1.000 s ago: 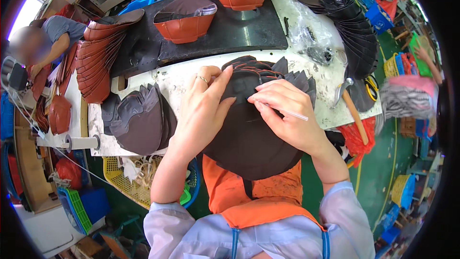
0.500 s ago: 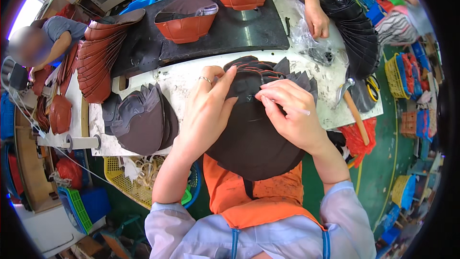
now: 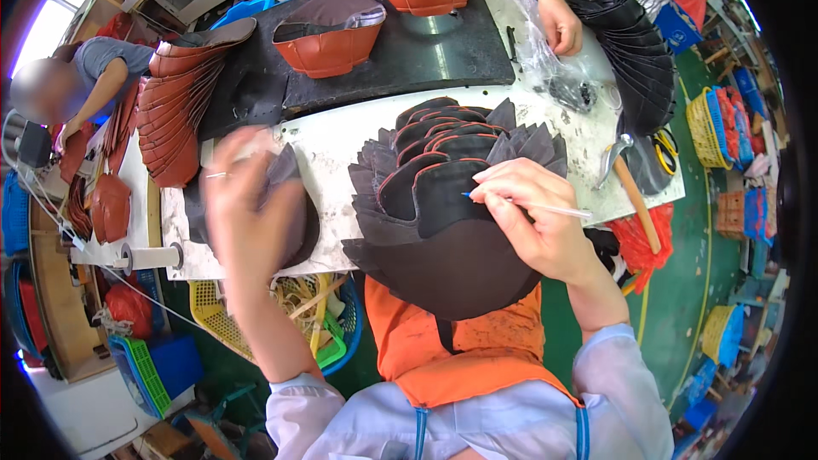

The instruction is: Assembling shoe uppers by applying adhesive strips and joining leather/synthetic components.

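Note:
Fanned in overlapping layers, a stack of dark shoe-upper pieces (image 3: 452, 260) with orange-red edges lies in front of me, its near part hanging over the table edge. My right hand (image 3: 537, 221) pinches a slim pen (image 3: 558, 208) with a pale barrel. Its blue tip is at the top piece's dark lining. Off to the left, my left hand (image 3: 254, 213) is smeared by motion over a smaller pile of dark cut pieces (image 3: 302, 226). That hand hides most of the pile, and its fingers are too blurred to show whether anything is in them.
Across the white table (image 3: 332, 140), another person's hands (image 3: 560, 27) work near reddish-brown uppers (image 3: 332, 44) on a black board. A hammer (image 3: 635, 204) and yellow-handled scissors (image 3: 665, 151) lie at the right. Below the left edge stands a yellow basket (image 3: 209, 311).
My left hand has left the stack and swung left over the smaller pile. A piece with a small pale mark no longer shows on top. My right hand keeps the pen, now slightly lower.

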The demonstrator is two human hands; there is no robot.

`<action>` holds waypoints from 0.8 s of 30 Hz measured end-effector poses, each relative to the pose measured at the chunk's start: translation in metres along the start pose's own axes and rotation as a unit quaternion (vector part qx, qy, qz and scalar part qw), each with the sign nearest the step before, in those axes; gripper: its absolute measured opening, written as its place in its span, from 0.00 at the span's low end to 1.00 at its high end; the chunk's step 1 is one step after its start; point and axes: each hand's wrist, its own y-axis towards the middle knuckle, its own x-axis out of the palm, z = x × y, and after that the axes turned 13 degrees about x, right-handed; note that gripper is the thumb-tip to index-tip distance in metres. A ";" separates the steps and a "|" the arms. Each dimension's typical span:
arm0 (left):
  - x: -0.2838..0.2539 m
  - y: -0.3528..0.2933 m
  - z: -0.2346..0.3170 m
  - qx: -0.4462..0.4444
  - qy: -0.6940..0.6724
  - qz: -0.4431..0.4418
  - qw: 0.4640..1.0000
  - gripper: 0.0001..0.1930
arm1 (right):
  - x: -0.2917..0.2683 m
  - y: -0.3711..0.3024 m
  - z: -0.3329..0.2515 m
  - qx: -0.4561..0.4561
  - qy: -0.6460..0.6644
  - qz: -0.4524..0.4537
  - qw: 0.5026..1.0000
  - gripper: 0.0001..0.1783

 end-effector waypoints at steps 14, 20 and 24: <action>0.068 0.019 0.085 0.124 -0.167 -0.123 0.970 0.25 | 0.005 -0.009 0.004 -0.033 -0.064 -0.009 0.997 0.06; 0.067 0.020 0.087 0.122 -0.166 -0.129 0.970 0.24 | 0.004 -0.010 0.002 -0.023 -0.074 0.018 0.997 0.04; 0.065 0.018 0.088 0.098 -0.180 -0.103 0.973 0.24 | -0.012 -0.013 0.001 0.017 -0.006 -0.013 1.000 0.02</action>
